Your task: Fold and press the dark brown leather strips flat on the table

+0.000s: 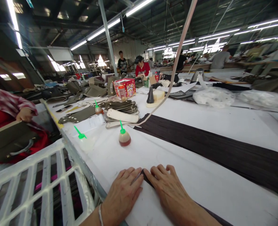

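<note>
The left hand, a pale band at its wrist, and the right hand lie palm down, nearly meeting, their fingers on a narrow dark strip. Whether they pinch it or only press it flat, I cannot tell. The strip lies on the white worktable, its far tip showing between the hands, the rest running under the right hand and forearm toward the lower right.

Beyond stands a squeeze bottle with a green nozzle and reddish liquid. Right of it stretches a long band of dark material; behind it sit pale straps. At left are a white plastic crate and a co-worker's hand on a dark bag.
</note>
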Demonstrator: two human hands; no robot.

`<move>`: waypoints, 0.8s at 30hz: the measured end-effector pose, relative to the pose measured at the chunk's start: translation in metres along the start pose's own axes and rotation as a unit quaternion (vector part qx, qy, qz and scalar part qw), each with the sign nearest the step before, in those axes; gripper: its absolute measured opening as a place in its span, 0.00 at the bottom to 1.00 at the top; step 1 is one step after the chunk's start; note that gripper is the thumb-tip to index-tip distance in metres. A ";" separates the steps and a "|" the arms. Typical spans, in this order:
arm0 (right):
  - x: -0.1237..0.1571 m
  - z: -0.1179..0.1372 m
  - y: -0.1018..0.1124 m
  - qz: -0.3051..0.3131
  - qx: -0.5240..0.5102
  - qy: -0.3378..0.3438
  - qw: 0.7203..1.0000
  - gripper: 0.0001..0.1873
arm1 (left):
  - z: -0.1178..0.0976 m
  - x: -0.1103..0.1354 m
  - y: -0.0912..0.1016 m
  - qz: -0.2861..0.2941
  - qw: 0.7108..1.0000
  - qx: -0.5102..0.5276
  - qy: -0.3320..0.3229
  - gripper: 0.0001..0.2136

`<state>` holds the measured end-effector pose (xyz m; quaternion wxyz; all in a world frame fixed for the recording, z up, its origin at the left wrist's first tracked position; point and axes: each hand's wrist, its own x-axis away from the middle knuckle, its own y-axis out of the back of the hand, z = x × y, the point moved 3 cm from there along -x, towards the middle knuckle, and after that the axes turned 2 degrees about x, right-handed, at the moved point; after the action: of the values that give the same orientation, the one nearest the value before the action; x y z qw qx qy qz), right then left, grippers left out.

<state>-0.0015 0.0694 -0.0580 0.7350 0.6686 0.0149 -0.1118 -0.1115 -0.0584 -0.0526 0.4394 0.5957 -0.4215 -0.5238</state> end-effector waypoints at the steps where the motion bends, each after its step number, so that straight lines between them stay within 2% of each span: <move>1: 0.001 0.000 -0.002 -0.002 0.007 0.005 1.000 0.28 | 0.000 0.000 0.000 -0.004 1.000 0.001 0.002 0.17; 4: 0.005 -0.001 -0.014 -0.023 0.032 0.028 0.999 0.31 | 0.000 0.001 0.001 -0.004 1.000 0.006 0.003 0.18; 8: 0.009 0.000 -0.023 -0.057 0.054 0.053 0.995 0.28 | 0.000 0.001 0.002 0.006 1.000 0.007 0.000 0.18; 12: 0.003 0.001 -0.010 -0.021 0.020 0.026 0.999 0.28 | 0.001 -0.003 0.005 0.025 0.999 0.025 -0.005 0.20; 16: 0.001 -0.002 0.000 0.007 -0.008 -0.034 0.999 0.30 | 0.002 -0.012 0.008 0.048 0.996 0.065 -0.024 0.14; 20: 0.005 -0.004 -0.002 0.025 -0.022 -0.048 0.998 0.20 | 0.003 -0.018 0.010 0.074 0.993 0.071 -0.053 0.10; 24: 0.012 -0.006 0.001 0.014 -0.034 -0.022 0.999 0.15 | 0.002 -0.023 0.014 0.074 0.992 0.081 -0.063 0.12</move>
<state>0.0108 0.0741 -0.0596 0.7589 0.6409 -0.0066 -0.1157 -0.1168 -0.0403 -0.0334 0.3996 0.5625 -0.5321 -0.4907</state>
